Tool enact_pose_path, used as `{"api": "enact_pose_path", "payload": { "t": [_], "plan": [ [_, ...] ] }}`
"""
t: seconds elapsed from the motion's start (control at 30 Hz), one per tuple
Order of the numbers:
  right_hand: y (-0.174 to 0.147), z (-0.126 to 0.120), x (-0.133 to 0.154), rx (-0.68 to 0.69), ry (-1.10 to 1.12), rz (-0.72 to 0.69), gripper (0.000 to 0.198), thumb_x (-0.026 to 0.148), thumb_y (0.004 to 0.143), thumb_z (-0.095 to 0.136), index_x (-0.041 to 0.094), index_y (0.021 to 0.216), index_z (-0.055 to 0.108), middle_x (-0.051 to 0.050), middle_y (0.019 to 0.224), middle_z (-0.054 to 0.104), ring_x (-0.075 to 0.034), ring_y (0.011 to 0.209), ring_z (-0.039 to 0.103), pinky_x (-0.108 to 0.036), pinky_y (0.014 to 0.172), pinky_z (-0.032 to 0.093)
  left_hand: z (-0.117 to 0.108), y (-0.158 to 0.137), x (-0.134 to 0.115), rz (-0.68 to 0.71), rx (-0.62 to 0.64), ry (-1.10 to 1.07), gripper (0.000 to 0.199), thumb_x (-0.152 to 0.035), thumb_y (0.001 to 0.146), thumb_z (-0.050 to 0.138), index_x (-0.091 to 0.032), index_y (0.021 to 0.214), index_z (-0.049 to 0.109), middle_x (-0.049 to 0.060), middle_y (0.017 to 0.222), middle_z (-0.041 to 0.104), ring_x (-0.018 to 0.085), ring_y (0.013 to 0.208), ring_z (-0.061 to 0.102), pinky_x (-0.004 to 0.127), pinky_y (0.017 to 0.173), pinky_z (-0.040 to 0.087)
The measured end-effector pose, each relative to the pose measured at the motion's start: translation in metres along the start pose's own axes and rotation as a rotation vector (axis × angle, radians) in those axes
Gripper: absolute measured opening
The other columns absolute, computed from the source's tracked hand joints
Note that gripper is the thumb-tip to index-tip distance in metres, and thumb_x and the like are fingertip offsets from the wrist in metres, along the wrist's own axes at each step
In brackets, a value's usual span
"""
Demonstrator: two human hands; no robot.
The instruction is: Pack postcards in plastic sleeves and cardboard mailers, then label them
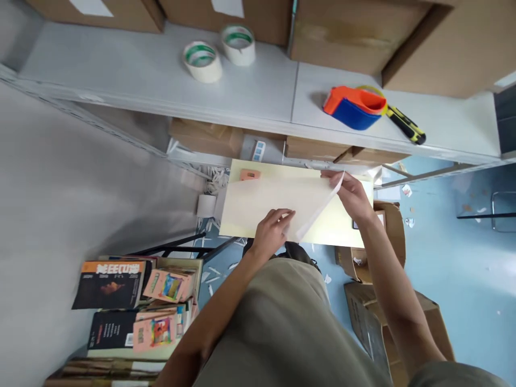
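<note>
A large sheet of white paper lies over a pale yellow board in front of me. My right hand pinches the sheet's right edge, which is lifted and folded up off the board. Near the sheet's lower edge, my left hand rests with its fingers bent and close to the paper; whether it grips the edge is hard to see. A small orange-pink object with a dark window sits at the board's upper left, against the paper's top edge.
Above is a grey shelf with two tape rolls, an orange-and-blue tape dispenser, a yellow-black box cutter and cardboard boxes. Books and magazines stand lower left. Open cartons and paper scraps are on the floor.
</note>
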State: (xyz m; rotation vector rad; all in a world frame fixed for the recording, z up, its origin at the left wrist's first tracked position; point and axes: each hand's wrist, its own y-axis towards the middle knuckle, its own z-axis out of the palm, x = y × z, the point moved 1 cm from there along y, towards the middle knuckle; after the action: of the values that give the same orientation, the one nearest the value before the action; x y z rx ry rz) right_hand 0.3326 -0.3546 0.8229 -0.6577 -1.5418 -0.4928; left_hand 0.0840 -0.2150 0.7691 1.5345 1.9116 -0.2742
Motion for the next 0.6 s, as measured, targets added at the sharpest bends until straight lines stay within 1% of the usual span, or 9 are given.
{"api": "enact_pose_path", "payload": {
  "t": [0.07,0.17,0.23,0.3,0.37,0.43,0.47,0.53,0.6],
  "plan": [
    [-0.014,-0.037,-0.034,-0.069,-0.034,0.034,0.037,0.057,0.094,0.079,0.027,0.114,0.073,-0.009,0.133,0.079,-0.028,0.124,0.073,-0.047,0.107,0.060,0.037,0.006,-0.010,-0.021,0.103,0.069,0.055,0.000,0.096,0.056,-0.023,0.143,0.072,0.010,0.137,0.076,0.025,0.117,0.072,0.039,0.105,0.064],
    [-0.039,-0.079,-0.069,-0.282,-0.196,0.034,0.038,0.052,0.100,0.069,0.027,0.128,0.069,-0.011,0.136,0.076,-0.027,0.123,0.074,-0.049,0.107,0.061,0.090,0.011,-0.017,-0.075,0.266,0.151,0.060,-0.003,0.096,0.053,-0.016,0.154,0.064,0.014,0.156,0.067,0.029,0.131,0.066,0.044,0.116,0.057],
    [-0.056,-0.094,-0.077,-0.399,-0.353,-0.007,0.036,0.047,0.104,0.063,0.026,0.134,0.067,-0.014,0.142,0.073,-0.028,0.130,0.071,-0.052,0.110,0.060,0.123,0.013,-0.018,-0.122,0.369,0.192,0.062,-0.007,0.099,0.050,-0.014,0.160,0.059,0.015,0.166,0.059,0.031,0.136,0.063,0.046,0.119,0.054],
    [-0.071,-0.098,-0.079,-0.422,-0.488,-0.066,0.035,0.043,0.108,0.058,0.026,0.137,0.067,-0.015,0.148,0.070,-0.029,0.139,0.066,-0.055,0.115,0.057,0.154,0.015,-0.016,-0.172,0.467,0.224,0.064,-0.007,0.100,0.045,-0.014,0.163,0.055,0.016,0.171,0.053,0.032,0.139,0.062,0.047,0.118,0.053],
    [-0.080,-0.091,-0.086,-0.362,-0.567,-0.110,0.032,0.039,0.110,0.055,0.026,0.135,0.070,-0.015,0.148,0.070,-0.030,0.143,0.064,-0.058,0.120,0.054,0.182,0.017,-0.012,-0.216,0.547,0.245,0.067,-0.005,0.099,0.041,-0.013,0.165,0.053,0.017,0.173,0.049,0.034,0.142,0.060,0.049,0.116,0.054],
    [-0.084,-0.078,-0.106,-0.240,-0.608,-0.093,0.030,0.034,0.110,0.054,0.024,0.130,0.074,-0.014,0.143,0.075,-0.030,0.140,0.067,-0.058,0.122,0.052,0.206,0.019,-0.007,-0.249,0.600,0.246,0.070,-0.002,0.098,0.037,-0.011,0.166,0.051,0.018,0.176,0.045,0.036,0.147,0.057,0.051,0.116,0.054],
    [-0.086,-0.071,-0.121,-0.162,-0.624,-0.059,0.030,0.030,0.110,0.054,0.022,0.129,0.075,-0.015,0.140,0.077,-0.031,0.138,0.068,-0.058,0.122,0.053,0.218,0.020,-0.005,-0.266,0.619,0.236,0.071,-0.002,0.098,0.036,-0.010,0.167,0.050,0.019,0.177,0.043,0.036,0.150,0.055,0.052,0.117,0.053],
    [-0.088,-0.056,-0.157,-0.007,-0.660,0.040,0.032,0.023,0.106,0.055,0.018,0.129,0.077,-0.017,0.140,0.077,-0.032,0.139,0.069,-0.057,0.123,0.053,0.237,0.019,0.001,-0.298,0.637,0.187,0.069,-0.004,0.100,0.036,-0.010,0.168,0.047,0.020,0.179,0.039,0.038,0.157,0.049,0.056,0.121,0.050],
    [-0.092,-0.045,-0.193,0.105,-0.662,0.147,0.035,0.018,0.103,0.056,0.016,0.130,0.077,-0.018,0.145,0.075,-0.032,0.141,0.068,-0.054,0.125,0.053,0.250,0.016,0.005,-0.310,0.624,0.089,0.067,-0.012,0.102,0.043,-0.009,0.169,0.044,0.022,0.180,0.035,0.039,0.164,0.039,0.059,0.128,0.044]
  ]
}}
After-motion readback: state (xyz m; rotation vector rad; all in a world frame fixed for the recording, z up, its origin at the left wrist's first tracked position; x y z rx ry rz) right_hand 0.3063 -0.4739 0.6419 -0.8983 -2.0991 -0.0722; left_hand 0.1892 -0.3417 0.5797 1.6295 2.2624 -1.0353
